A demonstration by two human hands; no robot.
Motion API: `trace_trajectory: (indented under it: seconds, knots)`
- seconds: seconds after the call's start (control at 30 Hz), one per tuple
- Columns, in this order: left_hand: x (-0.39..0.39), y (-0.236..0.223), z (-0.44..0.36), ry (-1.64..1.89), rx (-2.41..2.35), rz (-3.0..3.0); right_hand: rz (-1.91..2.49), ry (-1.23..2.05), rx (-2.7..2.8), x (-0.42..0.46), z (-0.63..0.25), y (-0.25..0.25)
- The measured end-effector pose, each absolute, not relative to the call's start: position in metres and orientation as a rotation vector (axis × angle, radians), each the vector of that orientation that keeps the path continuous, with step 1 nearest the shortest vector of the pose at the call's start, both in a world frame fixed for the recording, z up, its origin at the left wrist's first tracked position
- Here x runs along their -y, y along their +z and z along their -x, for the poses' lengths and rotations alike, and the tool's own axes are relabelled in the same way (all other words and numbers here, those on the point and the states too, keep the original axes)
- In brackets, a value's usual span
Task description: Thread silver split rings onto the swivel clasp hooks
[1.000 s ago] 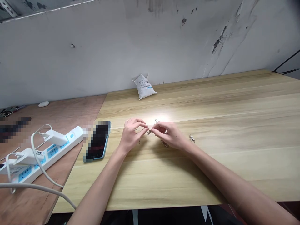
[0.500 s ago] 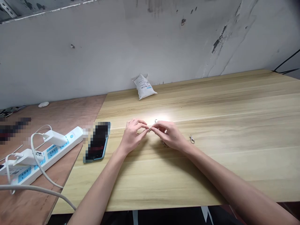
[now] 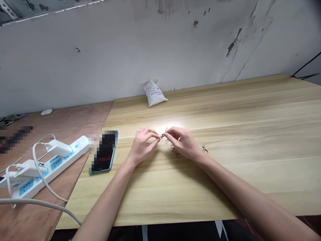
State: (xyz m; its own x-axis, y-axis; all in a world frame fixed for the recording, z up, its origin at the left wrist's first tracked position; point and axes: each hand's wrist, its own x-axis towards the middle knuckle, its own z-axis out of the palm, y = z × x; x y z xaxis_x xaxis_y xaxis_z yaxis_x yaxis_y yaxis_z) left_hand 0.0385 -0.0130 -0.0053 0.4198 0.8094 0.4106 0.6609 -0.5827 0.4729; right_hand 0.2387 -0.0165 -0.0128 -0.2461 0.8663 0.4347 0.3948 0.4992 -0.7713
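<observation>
Between my two hands is a small metal swivel clasp (image 3: 162,136), pinched at both ends. My left hand (image 3: 142,145) grips its left end between thumb and forefinger. The thumb and forefinger of my right hand (image 3: 184,142) close on its right end. Several metal clasps (image 3: 175,152) lie in a small heap under my right hand, which partly hides them. One lone clasp (image 3: 205,148) rests on the table to the right of that hand. Bits of metal near my left fingers are mostly covered.
The wood-grain table (image 3: 238,134) meets a stained wall at the back. A white plastic packet (image 3: 154,93) lies near that wall. To the left are a phone (image 3: 105,152) and a white power strip (image 3: 56,164) with plugged-in chargers and cables.
My right fingertips have shifted slightly to the right and up along the clasp, showing more of it and of the heap below. My left hand has barely moved, still pinching.
</observation>
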Motion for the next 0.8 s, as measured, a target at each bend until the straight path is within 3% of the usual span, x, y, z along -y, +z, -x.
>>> trace_trajectory:
  seconds: [0.8]
  knots:
    - [0.0138, -0.0037, -0.0392, 0.923, -1.27, -2.422, 1.145, 0.557, 1.905, 0.0131, -0.2404, -0.0186]
